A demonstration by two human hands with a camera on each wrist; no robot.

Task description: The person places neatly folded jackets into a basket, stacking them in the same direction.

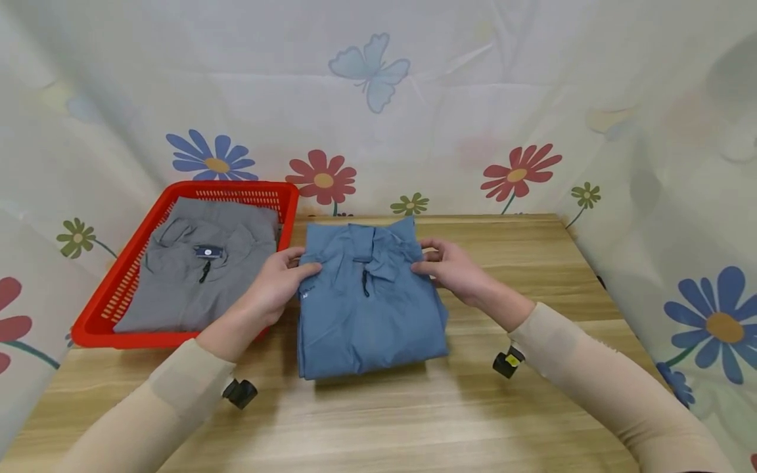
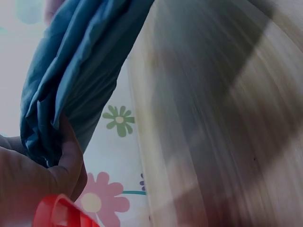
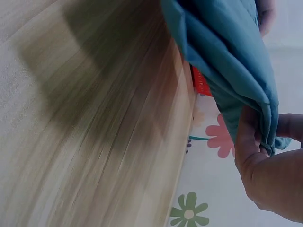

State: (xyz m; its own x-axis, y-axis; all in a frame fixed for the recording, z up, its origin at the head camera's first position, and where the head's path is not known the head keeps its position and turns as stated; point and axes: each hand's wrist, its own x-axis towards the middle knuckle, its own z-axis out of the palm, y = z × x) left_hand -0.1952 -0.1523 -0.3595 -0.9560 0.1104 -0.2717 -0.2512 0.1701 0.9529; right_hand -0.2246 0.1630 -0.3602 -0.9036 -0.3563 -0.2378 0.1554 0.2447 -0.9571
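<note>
A folded blue jacket [image 1: 369, 322], its collar and dark zipper pull facing up, is held above the wooden table in the head view. My left hand [image 1: 278, 279] pinches its left edge near the collar, thumb on top and fingers underneath. On the opposite edge my right hand [image 1: 452, 269] grips it the same way. Both wrist views show the layered blue cloth [image 2: 90, 71] lifted off the tabletop, with fingers curled round its side. In the right wrist view, thumb and fingers of the right hand [image 3: 270, 165] squeeze the folded layers.
At the left stands a red plastic basket [image 1: 97, 332] with slotted walls. A folded grey garment [image 1: 183, 289] with a dark neck label lies inside it. Behind the wooden table [image 1: 378, 427] hangs a white curtain [image 1: 449, 118] printed with flowers and a butterfly.
</note>
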